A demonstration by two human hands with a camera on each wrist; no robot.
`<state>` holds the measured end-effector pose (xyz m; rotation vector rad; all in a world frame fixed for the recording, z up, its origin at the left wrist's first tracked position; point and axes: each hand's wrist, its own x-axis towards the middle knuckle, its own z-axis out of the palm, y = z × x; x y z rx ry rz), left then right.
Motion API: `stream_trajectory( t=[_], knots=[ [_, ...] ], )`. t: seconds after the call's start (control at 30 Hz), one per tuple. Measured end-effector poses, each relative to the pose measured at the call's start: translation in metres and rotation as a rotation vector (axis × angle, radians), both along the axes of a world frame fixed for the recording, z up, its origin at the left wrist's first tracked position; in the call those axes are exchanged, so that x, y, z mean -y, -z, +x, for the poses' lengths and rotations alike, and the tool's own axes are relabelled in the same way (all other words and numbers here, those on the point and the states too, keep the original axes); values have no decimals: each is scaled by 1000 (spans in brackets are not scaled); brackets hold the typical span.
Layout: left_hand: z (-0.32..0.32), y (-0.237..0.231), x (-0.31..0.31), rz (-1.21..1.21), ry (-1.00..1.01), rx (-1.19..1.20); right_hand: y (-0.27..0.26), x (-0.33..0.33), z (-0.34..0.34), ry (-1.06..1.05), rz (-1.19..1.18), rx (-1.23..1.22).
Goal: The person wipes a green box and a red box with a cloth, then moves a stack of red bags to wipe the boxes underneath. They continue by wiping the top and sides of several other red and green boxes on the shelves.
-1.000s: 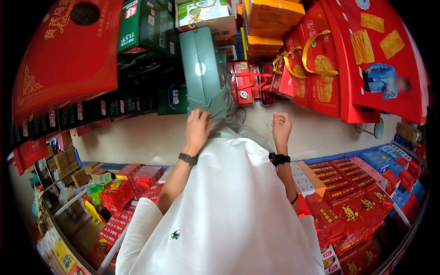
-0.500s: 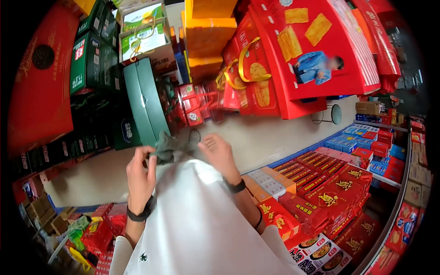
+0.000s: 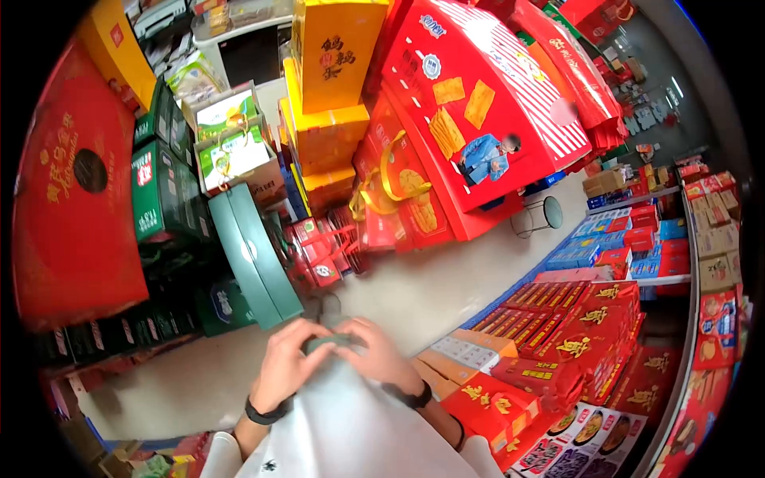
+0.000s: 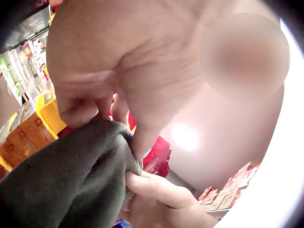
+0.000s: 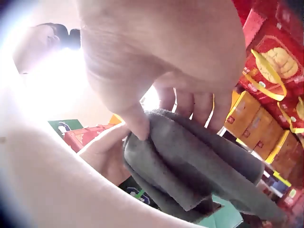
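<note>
A grey-green cloth (image 3: 331, 341) is bunched in front of the white shirt, between both hands. My left hand (image 3: 288, 362) grips its left side, and in the left wrist view the thumb and fingers pinch the cloth (image 4: 71, 175) along a fold. From the other side my right hand (image 3: 381, 354) holds it, close to the left. The right wrist view shows the cloth (image 5: 180, 156) hanging in folds below the right thumb and fingers. Just beyond the hands stands a long dark green box (image 3: 253, 255), its lower end near the left fingers.
Red gift boxes (image 3: 470, 119) and orange boxes (image 3: 327, 127) are stacked ahead. A large red box (image 3: 76, 175) and dark green cartons (image 3: 163, 187) stand at left. Shelves of red packs (image 3: 574, 319) line the right. A small round stool (image 3: 546, 213) is on the pale floor (image 3: 454, 279).
The right hand, free a second ago, has come across to the left hand and taken hold of the cloth. The cloth has moved off the green box towards the shirt. The head view has turned.
</note>
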<state>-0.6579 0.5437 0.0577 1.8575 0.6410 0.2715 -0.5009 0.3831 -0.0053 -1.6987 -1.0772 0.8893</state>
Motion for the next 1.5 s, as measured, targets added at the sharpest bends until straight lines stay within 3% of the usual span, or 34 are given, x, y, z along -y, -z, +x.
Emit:
stream_trajectory(
  t=[0.1,0.17,0.27,0.4,0.47,0.57,0.7,0.8,0.87,0.93,1.07,1.1,1.2,1.3,1.4,1.43,1.5],
  knots=[
    [-6,11,-23,90,280,15,-25,9,-18,190,-51,212],
    [-8,39,-30,103,507,46,-41,16,-32,256,-106,223],
    [-5,61,-35,108,582,30,-50,33,-44,372,-216,85],
    [1,60,-38,-192,642,55,-33,55,-41,530,-197,-3],
    [3,49,-38,-394,683,-77,-26,62,-38,587,-234,31],
    [4,64,-17,-533,557,7,-2,66,-29,552,-187,159],
    [30,53,19,-679,220,-206,3,75,-16,424,-130,128],
    [60,62,58,-760,102,35,17,103,3,392,3,-390],
    [82,93,86,-661,111,43,22,131,26,366,83,-417],
    [119,78,127,-780,83,26,29,165,55,371,124,-368],
    [177,58,212,-736,330,-23,66,259,100,498,81,-455],
    [191,53,232,-724,311,-20,66,276,110,532,80,-493],
    [223,56,254,-274,339,-28,45,312,137,748,77,-524],
    [248,69,244,-272,41,89,46,349,163,901,85,-485],
    [276,59,217,-93,-291,194,64,372,177,1242,190,-628],
    [284,64,203,2,-363,279,69,374,184,1353,273,-784],
    [301,64,181,165,-466,359,71,378,203,1283,317,-847]
  ],
)
